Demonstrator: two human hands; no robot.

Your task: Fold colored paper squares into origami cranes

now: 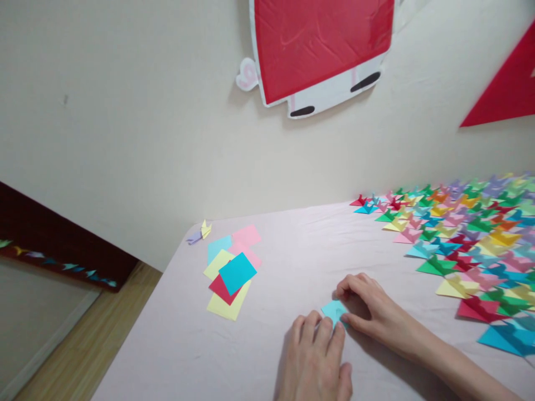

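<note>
A small light-blue folded paper (334,311) lies on the pale pink table (292,245). My left hand (315,359) rests on its near edge with the fingers pressed flat on it. My right hand (370,306) curls around the paper's right side, thumb and fingertips pinching its edge. Both hands are down on the tabletop, close together at the lower middle of the view.
A loose stack of coloured paper squares (232,271) lies to the left. Two small folded pieces (200,233) sit near the table's far left corner. Several folded paper cranes (463,245) cover the right side. Wall with red decoration (321,44) behind; wooden floor (83,345) on the left.
</note>
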